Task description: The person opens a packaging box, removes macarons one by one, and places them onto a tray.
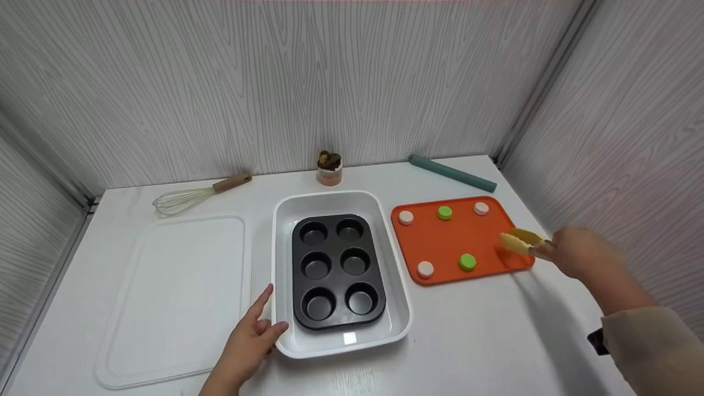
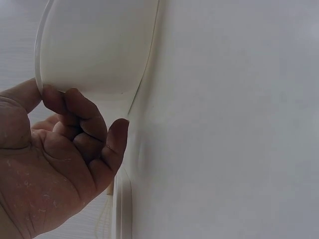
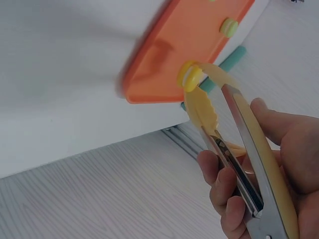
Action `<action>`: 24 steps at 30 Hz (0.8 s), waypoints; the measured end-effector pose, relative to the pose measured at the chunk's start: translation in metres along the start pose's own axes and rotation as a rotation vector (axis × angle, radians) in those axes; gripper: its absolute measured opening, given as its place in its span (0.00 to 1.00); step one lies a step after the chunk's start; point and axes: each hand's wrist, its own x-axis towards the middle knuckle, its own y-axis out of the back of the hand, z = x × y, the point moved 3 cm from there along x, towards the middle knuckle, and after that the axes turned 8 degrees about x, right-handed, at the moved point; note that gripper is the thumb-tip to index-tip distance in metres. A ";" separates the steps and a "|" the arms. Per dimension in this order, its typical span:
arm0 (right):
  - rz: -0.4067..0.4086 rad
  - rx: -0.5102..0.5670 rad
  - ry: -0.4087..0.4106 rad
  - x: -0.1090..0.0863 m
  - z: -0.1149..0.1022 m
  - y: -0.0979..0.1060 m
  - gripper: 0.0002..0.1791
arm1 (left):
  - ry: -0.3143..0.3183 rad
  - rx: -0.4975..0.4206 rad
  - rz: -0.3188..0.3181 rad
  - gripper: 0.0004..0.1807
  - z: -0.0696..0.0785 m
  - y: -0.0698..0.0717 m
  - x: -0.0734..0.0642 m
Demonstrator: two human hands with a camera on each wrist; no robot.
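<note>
My right hand (image 1: 586, 253) grips a pair of tongs (image 3: 254, 144) with yellow scalloped tips and metal-edged arms. Between the tips sits a yellow macaron (image 3: 190, 75) with a pale filling, over the right end of the orange tray (image 1: 445, 239). Toy-like pink and green macarons stand along that tray, such as a green one (image 1: 467, 262) near its front edge. My left hand (image 1: 247, 341) holds the near left rim of a white tub (image 1: 404, 313), thumb over the rim and other fingers against the outer wall. Inside the tub lies a dark muffin tin (image 1: 335, 275) with bare cups.
Left of the tub lies a flat white lid (image 1: 176, 297). Behind it is a whisk (image 1: 198, 195) with a wooden handle. A small dessert cup (image 1: 329, 169) stands by the back wall, and a green rolling pin (image 1: 454, 174) lies behind the orange tray. Walls enclose the table.
</note>
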 end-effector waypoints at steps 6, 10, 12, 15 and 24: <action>-0.010 -0.011 0.031 0.000 0.005 -0.016 0.31 | -0.003 0.004 0.000 0.47 0.000 0.000 0.000; 0.003 -0.010 0.034 -0.002 0.009 -0.022 0.29 | 0.004 0.018 0.000 0.47 0.001 0.001 -0.001; 0.012 0.001 0.030 -0.003 0.011 -0.024 0.27 | 0.004 0.023 0.000 0.47 0.001 0.001 -0.001; 0.029 0.005 0.028 -0.005 0.014 -0.025 0.27 | 0.004 0.028 0.000 0.47 0.001 0.001 -0.001; 0.030 0.092 -0.003 -0.012 0.027 -0.029 0.35 | -0.005 0.025 -0.011 0.46 0.000 0.000 -0.002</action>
